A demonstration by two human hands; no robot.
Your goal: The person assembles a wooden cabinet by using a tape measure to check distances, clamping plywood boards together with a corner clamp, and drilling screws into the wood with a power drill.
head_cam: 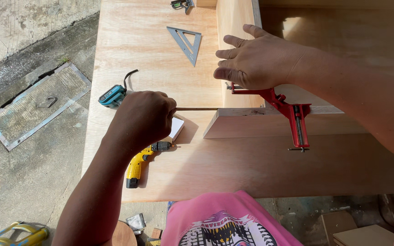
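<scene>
My left hand (143, 117) is closed around the handle of a screwdriver whose thin shaft (197, 109) runs level to the right, its tip against the end of a plywood board (270, 124). My right hand (256, 61) rests with fingers spread on an upright plywood panel (233, 27), just above a red corner clamp (288, 114) that joins the two boards. The screwdriver handle is hidden inside my fist.
A big plywood sheet (160, 59) serves as the work surface. On it lie a yellow cordless drill (138, 165), a small white box (177, 128), a teal tape measure (113, 96) and a metal triangular square (186, 42). Concrete ground with a metal hatch (37, 105) lies to the left.
</scene>
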